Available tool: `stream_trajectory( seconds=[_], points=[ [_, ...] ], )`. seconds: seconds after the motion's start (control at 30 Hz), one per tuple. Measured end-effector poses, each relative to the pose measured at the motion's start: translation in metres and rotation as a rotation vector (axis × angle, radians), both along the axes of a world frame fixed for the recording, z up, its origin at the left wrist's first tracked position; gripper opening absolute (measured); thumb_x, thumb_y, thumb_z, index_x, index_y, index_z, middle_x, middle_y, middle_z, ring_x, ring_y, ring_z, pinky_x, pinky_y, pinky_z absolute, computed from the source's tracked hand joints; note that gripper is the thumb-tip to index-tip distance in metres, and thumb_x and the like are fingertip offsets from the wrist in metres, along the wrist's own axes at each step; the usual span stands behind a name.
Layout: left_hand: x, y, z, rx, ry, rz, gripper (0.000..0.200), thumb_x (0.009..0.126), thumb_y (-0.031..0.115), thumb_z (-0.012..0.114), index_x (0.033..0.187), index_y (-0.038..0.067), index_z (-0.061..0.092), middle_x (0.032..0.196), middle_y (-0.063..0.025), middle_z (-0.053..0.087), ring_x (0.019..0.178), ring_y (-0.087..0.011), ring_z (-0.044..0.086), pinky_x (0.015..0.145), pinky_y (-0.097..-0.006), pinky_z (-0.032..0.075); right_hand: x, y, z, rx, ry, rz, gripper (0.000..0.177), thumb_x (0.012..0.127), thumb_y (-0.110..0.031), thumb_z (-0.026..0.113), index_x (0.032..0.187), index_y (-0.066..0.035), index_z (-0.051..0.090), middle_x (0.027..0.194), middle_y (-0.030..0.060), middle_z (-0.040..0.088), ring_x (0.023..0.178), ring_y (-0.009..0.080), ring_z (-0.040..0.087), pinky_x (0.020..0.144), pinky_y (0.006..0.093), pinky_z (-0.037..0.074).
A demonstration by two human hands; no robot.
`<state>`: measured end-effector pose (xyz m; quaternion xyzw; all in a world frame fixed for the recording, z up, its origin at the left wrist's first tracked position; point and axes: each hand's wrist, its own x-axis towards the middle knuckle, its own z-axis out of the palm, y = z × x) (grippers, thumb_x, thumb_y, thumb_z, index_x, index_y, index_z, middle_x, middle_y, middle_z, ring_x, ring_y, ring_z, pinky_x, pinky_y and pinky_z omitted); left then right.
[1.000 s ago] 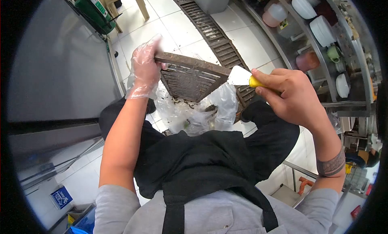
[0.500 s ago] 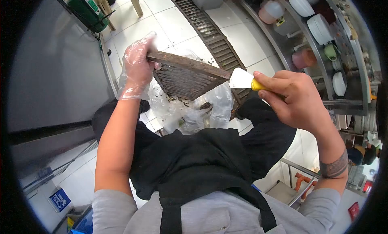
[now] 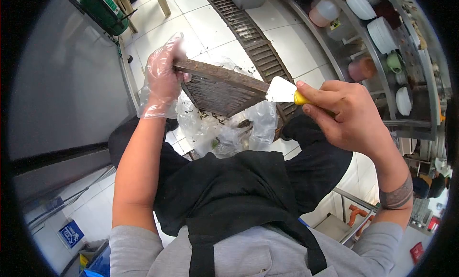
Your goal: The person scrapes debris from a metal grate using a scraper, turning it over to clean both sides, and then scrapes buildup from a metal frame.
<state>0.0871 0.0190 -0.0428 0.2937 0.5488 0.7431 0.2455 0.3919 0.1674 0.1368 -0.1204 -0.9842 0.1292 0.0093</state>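
Note:
My left hand (image 3: pixel 165 81), in a clear plastic glove, grips one end of a dirty drain grate (image 3: pixel 217 95), which is tilted above the floor. My bare right hand (image 3: pixel 342 109) is closed around the yellow handle of a putty knife (image 3: pixel 281 90). Its pale blade meets the right corner of the grate's edge. Below the grate, a clear plastic bag (image 3: pixel 260 126) lies spread between my feet, with dark scraps of dirt on it.
A floor drain channel (image 3: pixel 253 43) covered with similar grates runs across the white tiles. Metal shelves (image 3: pixel 330 43) with bowls and cups stand at the right. A grey panel (image 3: pixel 67 81) rises at the left, near a green cylinder (image 3: pixel 103 11) and a chair (image 3: pixel 165 3).
My right hand has shifted slightly left with the putty knife, bringing its blade against the grate's corner. The left hand and the grate have barely moved.

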Motion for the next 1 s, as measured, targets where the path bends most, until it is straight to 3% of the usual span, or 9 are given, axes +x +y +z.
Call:
stream_trajectory(
  seconds=[0.13,0.33,0.63,0.73,0.83,1.0],
  points=[
    [0.009,0.002,0.013,-0.002,-0.122,0.015,0.045,0.107,0.038,0.059,0.071,0.011,0.052,0.058,-0.0022,0.045,0.048,-0.0132,0.044,0.044,-0.0301,0.037,-0.012,-0.004,0.005,0.059,-0.043,0.049,0.037,0.089,-0.004,0.077,0.125,-0.005,0.075,0.076,0.0144,0.062,0.063,0.0312,0.062,0.059,0.0409,0.047],
    [0.008,0.004,0.011,-0.050,-0.134,0.011,0.045,0.107,0.039,0.059,0.072,0.013,0.050,0.059,-0.0012,0.044,0.048,-0.0129,0.044,0.044,-0.0298,0.037,-0.035,-0.008,0.007,0.104,-0.051,0.115,0.036,0.088,-0.003,0.075,0.123,-0.004,0.075,0.075,0.0141,0.063,0.064,0.0325,0.063,0.059,0.0425,0.048],
    [0.004,0.007,0.007,-0.073,0.009,0.075,0.052,0.106,0.046,0.060,0.074,0.005,0.057,0.062,-0.0037,0.051,0.046,-0.0136,0.050,0.046,-0.0294,0.043,-0.049,-0.012,0.004,0.175,-0.045,0.156,0.032,0.088,-0.004,0.073,0.120,-0.002,0.076,0.073,0.0144,0.064,0.066,0.0339,0.064,0.059,0.0442,0.048],
    [0.004,0.011,0.008,-0.071,-0.058,0.070,0.052,0.106,0.047,0.059,0.074,0.006,0.056,0.062,-0.0033,0.050,0.045,-0.0139,0.049,0.045,-0.0297,0.043,-0.055,-0.012,-0.004,0.226,-0.064,0.151,0.029,0.089,-0.011,0.067,0.114,-0.001,0.075,0.073,0.0184,0.069,0.069,0.0390,0.070,0.062,0.0503,0.055],
    [0.009,0.014,0.012,-0.066,-0.068,0.140,0.053,0.107,0.048,0.058,0.073,0.007,0.055,0.061,-0.0037,0.050,0.045,-0.0141,0.049,0.045,-0.0303,0.042,-0.069,-0.015,-0.009,0.209,-0.023,0.136,0.024,0.087,-0.010,0.065,0.106,0.000,0.076,0.073,0.0213,0.070,0.071,0.0405,0.072,0.066,0.0506,0.057],
    [0.002,0.011,0.009,-0.087,-0.053,0.054,0.055,0.107,0.051,0.056,0.073,0.007,0.054,0.060,-0.0041,0.049,0.047,-0.0142,0.050,0.045,-0.0305,0.042,-0.062,-0.017,-0.001,0.268,-0.070,0.172,0.020,0.089,-0.013,0.067,0.102,-0.003,0.078,0.074,0.0208,0.070,0.072,0.0403,0.072,0.069,0.0507,0.057]
  ],
)
